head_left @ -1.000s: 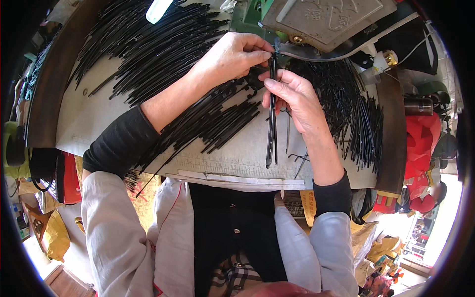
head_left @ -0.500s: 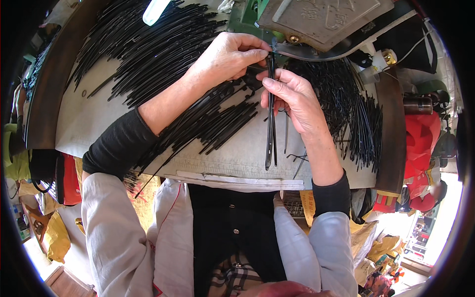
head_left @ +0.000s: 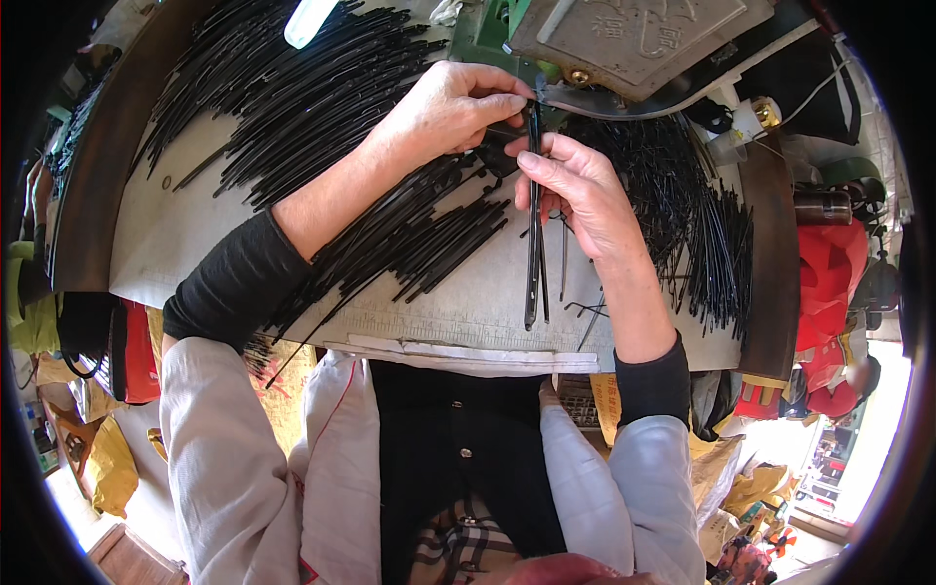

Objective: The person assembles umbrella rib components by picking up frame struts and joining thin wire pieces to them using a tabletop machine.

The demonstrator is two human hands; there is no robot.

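Observation:
A pair of long, slim black metal strips, resembling umbrella ribs, hangs lengthwise in front of me, the lower ends slightly apart. My left hand pinches the top ends between thumb and fingertips, right at the working point of a machine. Lower down, my right hand is closed around the same strips, thumb on top and fingers curled. Some of its fingers are hidden behind them. To the left lies a wide heap of similar black strips; a smaller bunch is beneath my left forearm.
A tangled pile of thin black rods spreads to the right. The grey machine cover overhangs the far side. Dark raised boards border the pale table, whose near edge carries a printed ruler. A white lamp stands out at the top.
The strips have shifted slightly away from me, their lower ends now a little higher. Both hands keep their grip and have barely moved.

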